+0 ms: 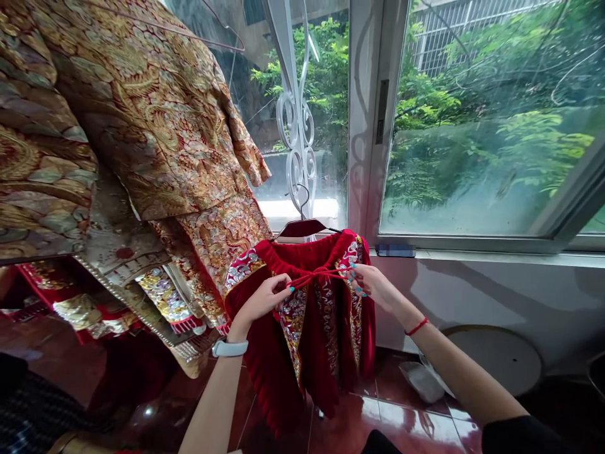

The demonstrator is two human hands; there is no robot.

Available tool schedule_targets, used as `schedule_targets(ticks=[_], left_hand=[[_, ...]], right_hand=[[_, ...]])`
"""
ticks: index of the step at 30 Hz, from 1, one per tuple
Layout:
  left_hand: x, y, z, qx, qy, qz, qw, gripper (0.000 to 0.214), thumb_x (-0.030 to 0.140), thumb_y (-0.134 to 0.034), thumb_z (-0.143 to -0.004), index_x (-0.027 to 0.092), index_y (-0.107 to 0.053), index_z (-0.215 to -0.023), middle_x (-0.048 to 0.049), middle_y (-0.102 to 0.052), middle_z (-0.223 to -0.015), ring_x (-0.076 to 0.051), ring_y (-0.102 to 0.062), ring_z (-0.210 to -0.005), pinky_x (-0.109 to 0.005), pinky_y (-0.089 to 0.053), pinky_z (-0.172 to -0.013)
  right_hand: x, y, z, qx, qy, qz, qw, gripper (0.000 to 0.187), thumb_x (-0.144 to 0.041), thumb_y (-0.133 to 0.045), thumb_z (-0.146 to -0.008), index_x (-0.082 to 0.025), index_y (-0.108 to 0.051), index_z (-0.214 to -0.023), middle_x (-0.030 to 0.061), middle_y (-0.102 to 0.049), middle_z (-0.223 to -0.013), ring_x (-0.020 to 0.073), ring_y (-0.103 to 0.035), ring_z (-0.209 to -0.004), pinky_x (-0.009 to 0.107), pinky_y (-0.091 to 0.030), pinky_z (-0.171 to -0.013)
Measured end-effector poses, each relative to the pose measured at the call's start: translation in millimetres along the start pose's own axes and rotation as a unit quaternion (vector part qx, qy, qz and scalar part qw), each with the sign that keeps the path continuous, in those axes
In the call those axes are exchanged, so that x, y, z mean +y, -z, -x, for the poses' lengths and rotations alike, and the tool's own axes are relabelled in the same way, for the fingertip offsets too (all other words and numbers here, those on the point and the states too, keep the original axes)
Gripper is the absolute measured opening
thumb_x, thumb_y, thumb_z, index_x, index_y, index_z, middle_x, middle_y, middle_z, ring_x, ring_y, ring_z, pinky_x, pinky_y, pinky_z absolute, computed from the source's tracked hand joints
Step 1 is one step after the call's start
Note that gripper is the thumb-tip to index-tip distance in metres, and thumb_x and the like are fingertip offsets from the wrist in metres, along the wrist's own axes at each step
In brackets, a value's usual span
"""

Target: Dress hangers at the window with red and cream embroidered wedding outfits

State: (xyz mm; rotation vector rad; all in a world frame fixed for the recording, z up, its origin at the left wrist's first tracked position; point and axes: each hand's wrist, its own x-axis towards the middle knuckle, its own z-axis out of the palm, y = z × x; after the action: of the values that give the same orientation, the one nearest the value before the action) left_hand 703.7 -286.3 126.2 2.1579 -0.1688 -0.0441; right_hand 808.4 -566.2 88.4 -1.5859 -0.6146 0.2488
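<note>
A red velvet skirt [312, 340] with silver and gold embroidered panels hangs from a dark hanger [302, 228] hooked on the white window scrollwork. A thin red cord [317, 276] runs across its waistband. My left hand [265, 297] pinches the cord's left end at the waist, a white band on that wrist. My right hand [371, 282] pinches the right end, pulling it taut, a red string bracelet on the wrist. Both hands are closed on the cord.
Heavy gold and red embroidered garments [142, 126] hang at the left, close to the skirt. A large window [477, 126] with greenery outside fills the right. A round white object [496, 356] leans against the wall. The red tiled floor [401, 422] holds a pale bag.
</note>
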Motion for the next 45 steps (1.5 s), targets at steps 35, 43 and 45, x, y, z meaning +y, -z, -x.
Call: schedule_targets(ticks=[35, 43, 45], left_hand=[[-97, 115.5, -35, 0.342, -0.085, -0.159, 0.922, 0.038, 0.035, -0.049, -0.082, 0.019, -0.067, -0.111, -0.0121, -0.066, -0.119, -0.027, -0.056, -0.121, -0.048, -0.038, -0.11], [-109, 125.5, -25, 0.279, -0.072, -0.102, 0.952, 0.055, 0.067, -0.053, -0.077, 0.021, -0.073, -0.1, -0.0114, -0.072, -0.11, -0.031, -0.055, -0.124, -0.049, -0.035, -0.113], [-113, 122.4, -22, 0.297, -0.065, -0.071, 0.95, 0.065, 0.075, -0.053, -0.073, 0.02, -0.074, -0.101, -0.0112, -0.073, -0.11, -0.032, -0.055, -0.124, -0.049, -0.034, -0.113]], right_hand=[[-7, 80, -81, -0.107, -0.054, -0.067, 0.99, 0.043, -0.05, -0.082, -0.059, -0.014, -0.076, -0.081, 0.0055, -0.072, -0.072, 0.0162, -0.06, -0.064, 0.03, -0.047, -0.066], [-14, 59, -86, 0.107, 0.075, 0.0, 0.991, 0.036, -0.049, -0.074, -0.063, -0.016, -0.076, -0.077, 0.0044, -0.072, -0.07, 0.0179, -0.06, -0.063, 0.03, -0.046, -0.061], [-21, 53, -83, 0.119, 0.124, 0.05, 0.984, 0.036, -0.05, -0.068, -0.071, -0.017, -0.076, -0.082, 0.0059, -0.073, -0.078, 0.0201, -0.063, -0.072, 0.032, -0.048, -0.068]])
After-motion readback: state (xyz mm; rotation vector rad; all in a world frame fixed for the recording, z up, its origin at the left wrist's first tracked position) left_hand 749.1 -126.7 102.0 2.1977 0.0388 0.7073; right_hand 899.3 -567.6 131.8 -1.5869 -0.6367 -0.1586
